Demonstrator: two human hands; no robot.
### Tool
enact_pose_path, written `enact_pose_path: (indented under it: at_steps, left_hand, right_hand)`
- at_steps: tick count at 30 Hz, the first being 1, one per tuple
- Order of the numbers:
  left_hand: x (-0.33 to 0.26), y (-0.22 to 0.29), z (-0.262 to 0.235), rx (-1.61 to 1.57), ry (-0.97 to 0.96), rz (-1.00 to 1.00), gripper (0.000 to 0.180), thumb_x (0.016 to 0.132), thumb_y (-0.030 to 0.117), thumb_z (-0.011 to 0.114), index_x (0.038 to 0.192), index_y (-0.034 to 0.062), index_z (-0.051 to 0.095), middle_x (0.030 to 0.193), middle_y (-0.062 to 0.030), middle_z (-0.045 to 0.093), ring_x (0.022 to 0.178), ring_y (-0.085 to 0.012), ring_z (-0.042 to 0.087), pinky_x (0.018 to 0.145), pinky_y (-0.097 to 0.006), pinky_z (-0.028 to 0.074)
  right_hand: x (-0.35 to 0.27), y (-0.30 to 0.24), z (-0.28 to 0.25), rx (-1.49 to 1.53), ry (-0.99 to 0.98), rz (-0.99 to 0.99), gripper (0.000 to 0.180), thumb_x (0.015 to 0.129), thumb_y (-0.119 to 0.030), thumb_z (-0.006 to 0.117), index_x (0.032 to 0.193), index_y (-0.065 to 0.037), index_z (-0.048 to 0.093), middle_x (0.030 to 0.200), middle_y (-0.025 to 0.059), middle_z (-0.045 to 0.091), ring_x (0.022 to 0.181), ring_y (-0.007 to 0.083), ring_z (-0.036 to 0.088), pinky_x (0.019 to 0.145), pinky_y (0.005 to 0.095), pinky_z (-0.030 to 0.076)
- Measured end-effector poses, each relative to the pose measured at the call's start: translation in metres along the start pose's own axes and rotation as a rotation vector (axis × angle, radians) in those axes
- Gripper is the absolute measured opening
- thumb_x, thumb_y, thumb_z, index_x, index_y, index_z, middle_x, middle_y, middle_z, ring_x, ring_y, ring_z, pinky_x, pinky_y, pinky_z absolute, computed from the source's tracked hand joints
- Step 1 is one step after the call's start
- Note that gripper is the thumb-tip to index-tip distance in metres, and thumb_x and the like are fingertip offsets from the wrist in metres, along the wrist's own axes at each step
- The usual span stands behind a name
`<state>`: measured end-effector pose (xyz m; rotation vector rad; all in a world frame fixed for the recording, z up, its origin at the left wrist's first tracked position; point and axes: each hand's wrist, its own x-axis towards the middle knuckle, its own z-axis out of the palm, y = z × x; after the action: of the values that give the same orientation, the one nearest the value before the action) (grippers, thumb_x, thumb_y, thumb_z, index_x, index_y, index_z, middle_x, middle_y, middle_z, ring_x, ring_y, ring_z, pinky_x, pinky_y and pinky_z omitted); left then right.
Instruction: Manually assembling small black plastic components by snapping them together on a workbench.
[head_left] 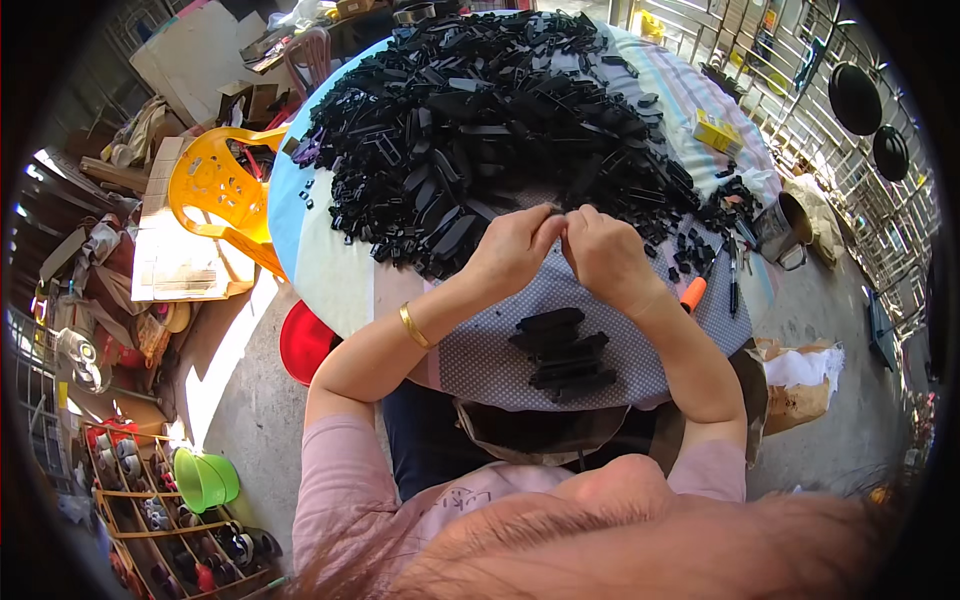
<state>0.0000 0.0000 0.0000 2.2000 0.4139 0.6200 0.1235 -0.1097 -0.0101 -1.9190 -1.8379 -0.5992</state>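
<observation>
Over the near part of a round, cloth-covered table (pixel 465 345), my left hand (pixel 512 252) and my right hand (pixel 607 258) meet with their fingertips pinched together. A dark bit shows between them, too small and covered to name. Just beyond my fingers spreads a big heap of black plastic parts (pixel 480 130), long curved ones mixed with small blocky ones. Closer to me, below my hands, lies a small pile of long black pieces (pixel 565 350). An orange-handled tool (pixel 693 294) and a black pen (pixel 733 285) rest right of my right wrist.
Small black pieces (pixel 690 252), a metal mug (pixel 783 228) and a yellow box (pixel 717 133) are on the table's right side. Left of the table stand a yellow plastic chair (pixel 215 180), a red stool (pixel 303 343) and a green bucket (pixel 205 480). A metal lattice runs along the right.
</observation>
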Motion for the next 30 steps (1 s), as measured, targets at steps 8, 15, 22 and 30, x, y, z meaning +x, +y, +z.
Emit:
enact_pose_path:
  at_steps: [8,15,22,30]
  left_hand:
    - [0.002,0.003,-0.005,-0.078,-0.066,0.001,0.025,0.089,0.018,0.049,0.080,-0.0025,0.058,0.065,-0.0192,0.056,0.055,-0.0299,0.051,0.053,-0.032,0.042]
    - [0.000,0.000,0.001,-0.089,0.006,0.084,0.023,0.089,0.017,0.049,0.083,-0.0028,0.057,0.066,-0.0199,0.056,0.054,-0.0313,0.049,0.053,-0.034,0.041]
    - [0.011,-0.013,-0.011,-0.699,-0.217,-0.239,0.034,0.095,0.031,0.042,0.102,0.0020,0.059,0.062,0.0039,0.049,0.053,-0.0015,0.042,0.042,-0.018,0.030]
    - [0.011,-0.013,-0.014,-0.786,-0.393,-0.132,0.034,0.096,0.029,0.038,0.121,0.0059,0.037,0.065,0.0029,0.042,0.050,-0.0022,0.037,0.041,-0.015,0.027]
  right_hand:
    - [0.002,0.000,0.002,0.186,-0.023,-0.099,0.008,0.078,-0.008,0.050,0.073,-0.002,0.047,0.068,0.0126,0.052,0.056,0.0266,0.056,0.051,0.0333,0.047]
    - [0.001,-0.002,0.001,0.142,-0.048,-0.108,0.010,0.080,-0.009,0.050,0.074,-0.001,0.048,0.067,0.0128,0.052,0.056,0.0277,0.056,0.051,0.0333,0.047]
    - [0.013,0.010,-0.023,0.649,-0.038,0.232,0.032,0.075,-0.027,0.068,0.089,0.000,0.058,0.071,0.0073,0.057,0.054,0.0148,0.053,0.050,0.0244,0.042]
    - [0.016,0.016,-0.005,1.276,-0.162,0.422,0.022,0.077,-0.008,0.068,0.096,0.003,0.061,0.081,0.0043,0.064,0.074,0.0066,0.058,0.067,0.0196,0.047]
